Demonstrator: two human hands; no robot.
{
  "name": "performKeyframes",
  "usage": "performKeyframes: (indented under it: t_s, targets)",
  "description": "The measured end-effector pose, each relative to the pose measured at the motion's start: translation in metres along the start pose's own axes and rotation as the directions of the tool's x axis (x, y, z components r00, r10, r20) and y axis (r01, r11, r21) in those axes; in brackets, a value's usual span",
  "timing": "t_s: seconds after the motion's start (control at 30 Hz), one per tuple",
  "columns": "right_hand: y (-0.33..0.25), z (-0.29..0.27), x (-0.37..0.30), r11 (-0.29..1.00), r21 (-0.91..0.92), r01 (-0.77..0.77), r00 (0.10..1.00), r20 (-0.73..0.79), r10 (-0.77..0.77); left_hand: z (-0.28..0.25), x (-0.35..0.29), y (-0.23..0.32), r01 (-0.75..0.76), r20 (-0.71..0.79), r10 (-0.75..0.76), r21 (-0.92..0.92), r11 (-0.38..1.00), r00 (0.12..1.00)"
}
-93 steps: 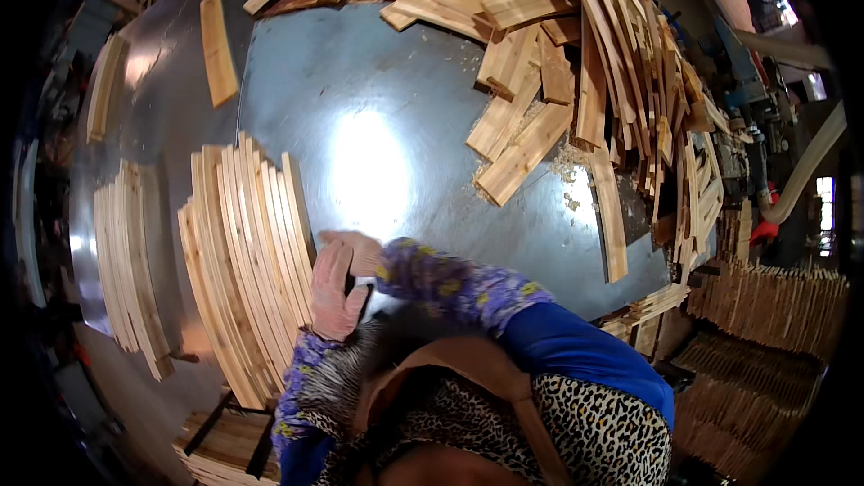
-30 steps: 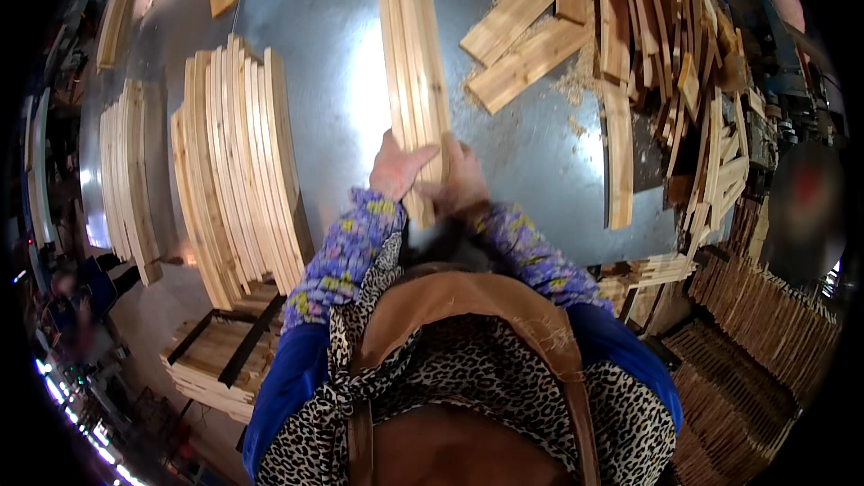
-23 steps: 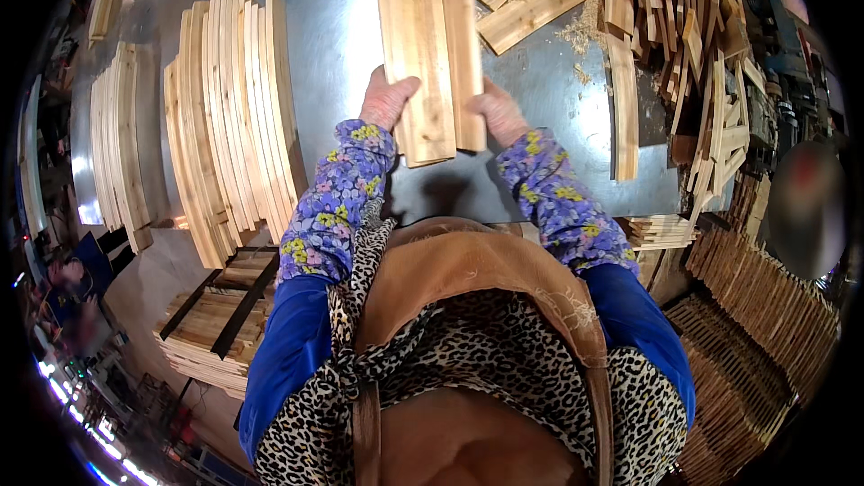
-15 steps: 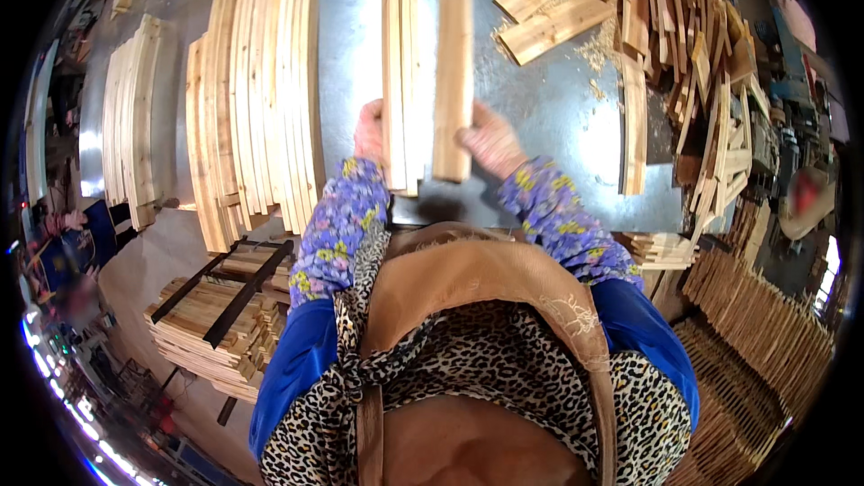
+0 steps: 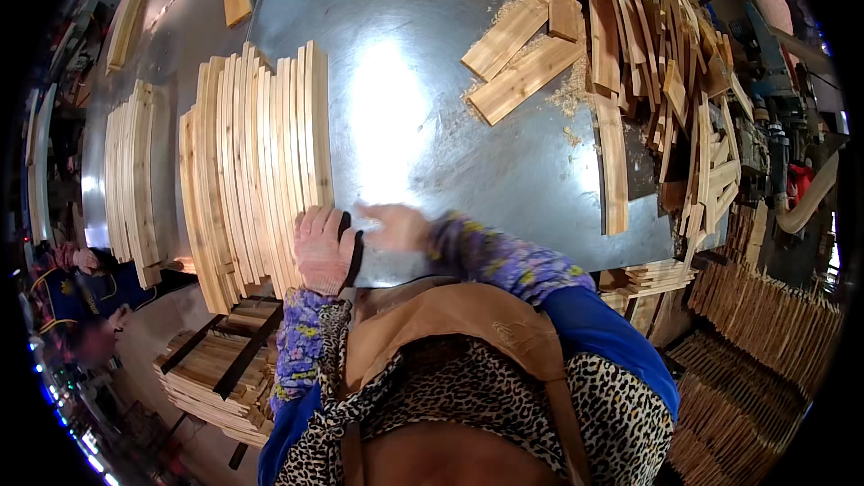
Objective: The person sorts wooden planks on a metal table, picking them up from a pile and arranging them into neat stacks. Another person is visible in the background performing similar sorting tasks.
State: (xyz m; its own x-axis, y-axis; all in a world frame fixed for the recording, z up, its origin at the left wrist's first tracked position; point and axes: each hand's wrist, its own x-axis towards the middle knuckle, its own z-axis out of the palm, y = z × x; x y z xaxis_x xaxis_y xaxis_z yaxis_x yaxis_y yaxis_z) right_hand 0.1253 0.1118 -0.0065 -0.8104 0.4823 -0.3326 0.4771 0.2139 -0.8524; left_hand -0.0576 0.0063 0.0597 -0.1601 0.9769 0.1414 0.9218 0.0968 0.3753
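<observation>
A row of pale wooden slats stands side by side on the metal table. My left hand, in a pinkish glove with a dark edge, is closed over the near end of the row's rightmost slats. Just to its right, my right hand is blurred by motion. Its fingers stretch out toward the left one, apart from the slats, and nothing shows in them.
A smaller slat bundle lies farther left. Loose boards and sawdust lie at the far right, beside a heaped pile of offcuts. Stacked slats stand below the table at the left, and more stacks at the right.
The slats from between my hands have gone left to the right end of the row. Both hands moved left, and the right one no longer holds its board.
</observation>
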Motion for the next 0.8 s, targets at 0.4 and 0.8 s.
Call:
performKeyframes:
  t_s: [0.4,0.8]
  targets:
    - [0.170,-0.470,-0.057,0.481,0.049,-0.875,0.268,-0.778,0.567,0.021,-0.007,-0.015,0.049,0.117,-0.074,0.200,0.979,0.990]
    - [0.104,-0.284,-0.056,0.712,0.626,-0.318,0.626,-0.426,0.653,0.022,-0.025,-0.007,0.391,-0.021,-0.408,0.334,0.858,0.913]
